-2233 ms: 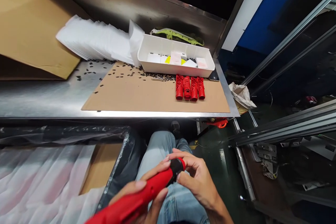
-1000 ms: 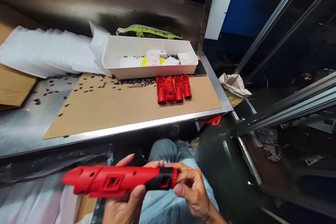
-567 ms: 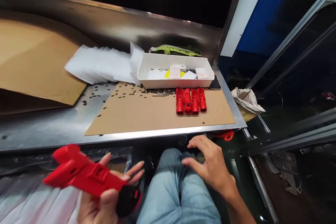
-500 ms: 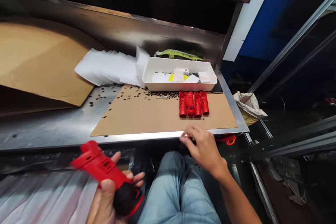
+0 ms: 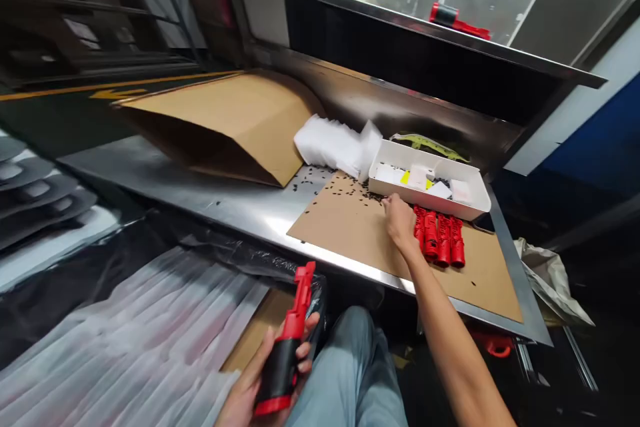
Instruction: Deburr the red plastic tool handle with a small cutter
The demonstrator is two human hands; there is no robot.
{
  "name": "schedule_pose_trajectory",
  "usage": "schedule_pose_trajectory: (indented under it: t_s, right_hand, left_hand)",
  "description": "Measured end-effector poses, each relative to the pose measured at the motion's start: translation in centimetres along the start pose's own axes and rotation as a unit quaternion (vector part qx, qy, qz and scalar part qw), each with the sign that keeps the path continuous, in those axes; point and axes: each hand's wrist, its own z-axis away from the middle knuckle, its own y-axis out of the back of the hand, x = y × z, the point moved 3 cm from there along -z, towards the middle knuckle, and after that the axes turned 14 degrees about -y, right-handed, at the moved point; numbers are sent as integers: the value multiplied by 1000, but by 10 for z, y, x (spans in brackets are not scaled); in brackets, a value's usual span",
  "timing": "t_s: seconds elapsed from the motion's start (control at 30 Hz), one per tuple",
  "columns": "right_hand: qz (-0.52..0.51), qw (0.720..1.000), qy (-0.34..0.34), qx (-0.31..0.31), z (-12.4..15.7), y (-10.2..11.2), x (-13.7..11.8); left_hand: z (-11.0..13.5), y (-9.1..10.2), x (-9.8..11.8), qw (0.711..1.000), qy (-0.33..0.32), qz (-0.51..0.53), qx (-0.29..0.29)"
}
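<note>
My left hand (image 5: 260, 383) grips the red and black tool body (image 5: 286, 343) low over my lap. My right hand (image 5: 400, 220), fingers loose and holding nothing, rests on the cardboard sheet (image 5: 360, 227) on the surface, touching the row of red parts (image 5: 440, 240) beside the white tray (image 5: 480, 197).

1. The left hand (image 5: 260, 383) sits low over the lap, palm up, its fingers (image 5: 309, 330) curled round what it grips.
2. The right arm (image 5: 450, 347) stretches forward, nearly straight (bare forearm, no sleeve in sight).
3. The right hand (image 5: 399, 221) lies palm down, fingers bent downward; whether they pinch anything cannot be told.
</note>
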Motion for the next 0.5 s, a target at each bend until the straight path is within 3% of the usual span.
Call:
schedule_pose_trajectory:
  t_s: [0.07, 0.2, 0.33, 0.4, 0.43, 0.5]
  right_hand:
    - [-69, 997, -17, -40, 33, 10, 7]
    - [-162, 967, -102, -168, 128, 21, 37]
    - [-298, 886, -237, -264, 206, 25, 78]
    - [-347, 862, -248, -275, 225, 29, 91]
    - [-343, 874, -219, -264, 231, 33, 93]
    - [-288, 931, -117, -190, 238, 43, 91]
  left_hand:
    - [-8, -1, -5, 998, 34, 45, 19]
    - [-15, -10, -15, 995, 65, 82, 2]
    - [-10, -12, -26, 993, 70, 86, -39]
    - [-6, -10, -31, 992, 67, 75, -75]
    - [-4, -9, -34, 992, 63, 66, -92]
    - [1, -8, -39, 991, 58, 43, -115]
